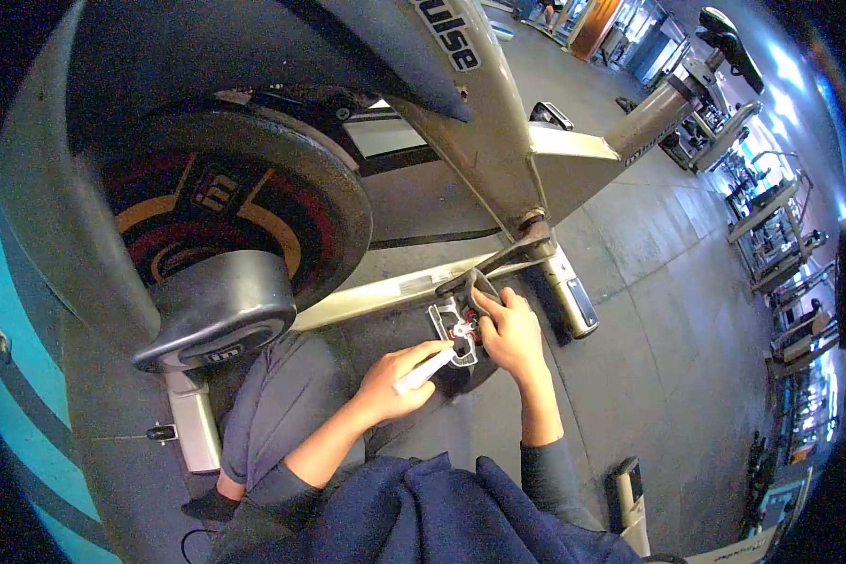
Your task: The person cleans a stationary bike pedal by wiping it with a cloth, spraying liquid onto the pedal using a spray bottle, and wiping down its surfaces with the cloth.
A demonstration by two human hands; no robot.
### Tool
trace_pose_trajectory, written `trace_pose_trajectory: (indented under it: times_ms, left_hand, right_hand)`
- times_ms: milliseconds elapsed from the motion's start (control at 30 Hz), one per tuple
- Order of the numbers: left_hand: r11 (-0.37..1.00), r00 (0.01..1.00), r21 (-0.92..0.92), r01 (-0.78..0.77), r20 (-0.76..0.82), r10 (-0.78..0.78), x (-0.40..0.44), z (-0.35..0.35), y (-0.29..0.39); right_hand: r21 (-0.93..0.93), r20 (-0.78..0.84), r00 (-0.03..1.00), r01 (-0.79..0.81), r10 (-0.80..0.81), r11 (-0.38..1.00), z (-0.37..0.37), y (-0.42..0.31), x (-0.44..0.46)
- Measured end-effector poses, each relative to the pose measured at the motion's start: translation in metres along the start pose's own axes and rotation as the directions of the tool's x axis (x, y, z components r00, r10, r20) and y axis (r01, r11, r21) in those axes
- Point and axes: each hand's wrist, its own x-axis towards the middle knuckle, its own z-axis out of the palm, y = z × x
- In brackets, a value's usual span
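My left hand [392, 383] is closed around a slim white tube-like object [424, 370], whose exact kind I cannot make out. Its tip points at the silver-framed pedal [440, 326] of an exercise bike and appears to reach the pedal's lower edge. Red and white parts show in the pedal's middle. On the pedal's other side, my right hand [511, 331] grips its dark toe strap [480, 285], fingers curled. The crank arm [504, 257] runs from the pedal up to the bike's frame. The fingertips of my right hand are partly hidden.
The bike's large flywheel [244, 197] and grey housing [221, 301] stand at left. A pale base bar [367, 296] runs behind the pedal, with a stabilizer foot [573, 305] at right. Another machine's foot [630, 498] lies low right. Gym machines [771, 226] line the far right.
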Motion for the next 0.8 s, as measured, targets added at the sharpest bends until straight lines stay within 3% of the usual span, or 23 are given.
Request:
trace_pose_trajectory:
  times_ms: [267, 467, 633, 800]
  left_hand:
    - [0.992, 0.993, 0.044, -0.121, -0.002, 0.121, 0.001, 0.002, -0.005]
    - [0.995, 0.998, -0.078, -0.067, -0.002, 0.067, 0.002, 0.000, 0.006]
    - [0.994, 0.993, -0.020, -0.111, -0.035, 0.110, 0.002, 0.001, 0.004]
    - [0.998, 0.998, -0.004, -0.057, 0.018, 0.057, 0.002, -0.001, 0.006]
  right_hand:
    - [0.124, 0.035, 0.996, -0.091, 0.087, 0.988, 0.001, 0.010, -0.026]
    - [0.149, 0.120, 0.982, -0.165, 0.147, 0.975, -0.007, 0.008, -0.018]
    - [0.170, 0.075, 0.990, -0.128, 0.116, 0.977, 0.001, 0.010, -0.006]
    - [0.146, 0.117, 0.981, -0.170, 0.154, 0.975, -0.001, 0.017, -0.025]
